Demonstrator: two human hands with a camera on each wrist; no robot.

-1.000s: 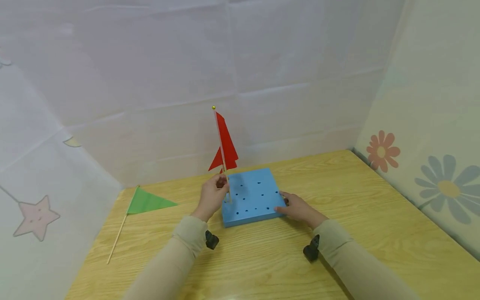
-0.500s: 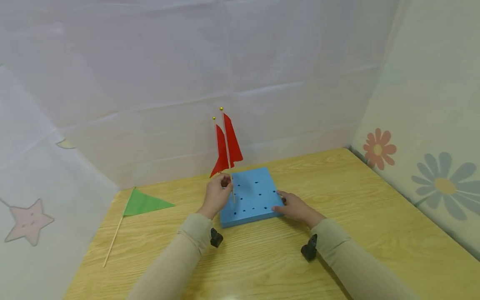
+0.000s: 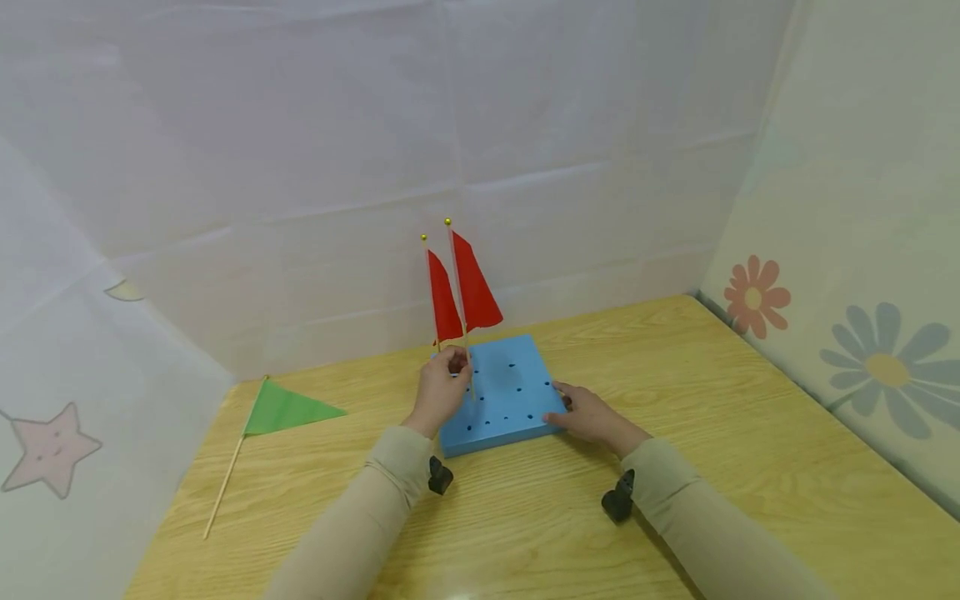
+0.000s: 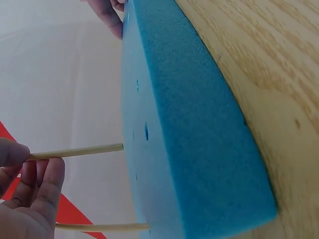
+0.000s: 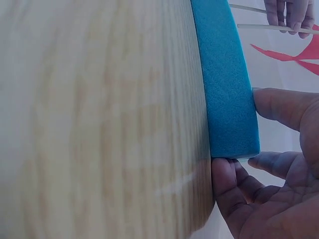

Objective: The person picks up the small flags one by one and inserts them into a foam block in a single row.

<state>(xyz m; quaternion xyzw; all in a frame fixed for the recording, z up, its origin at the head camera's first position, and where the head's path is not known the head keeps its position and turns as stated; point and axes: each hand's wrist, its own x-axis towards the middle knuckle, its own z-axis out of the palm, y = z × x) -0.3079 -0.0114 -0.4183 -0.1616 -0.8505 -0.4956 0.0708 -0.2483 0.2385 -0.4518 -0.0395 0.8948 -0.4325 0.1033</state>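
Observation:
Between the thumb and fingers of my left hand [image 3: 437,393] is the thin wooden stick of a red flag [image 3: 474,287]. This stick points down at a blue foam board [image 3: 495,354] dotted with small holes. In the left wrist view the stick's lower end [image 4: 118,147] meets or nearly meets the board's face; I cannot tell if it is in a hole. A second red flag [image 3: 444,302] stands upright beside it, its stick [image 4: 109,227] reaching the board. My right hand [image 3: 596,418] grips the board's right edge, thumb on top and fingers along the side.
A green flag [image 3: 288,410] on a wooden stick lies on the wooden table [image 3: 525,525], left of the board. A pale cloth wall [image 3: 360,167] rises behind the table, and a flower-patterned one [image 3: 862,208] stands on the right.
The left hand has moved slightly right with its red flag, which now stands apart from the second flag instead of overlapping it. The right hand stays on the board's edge.

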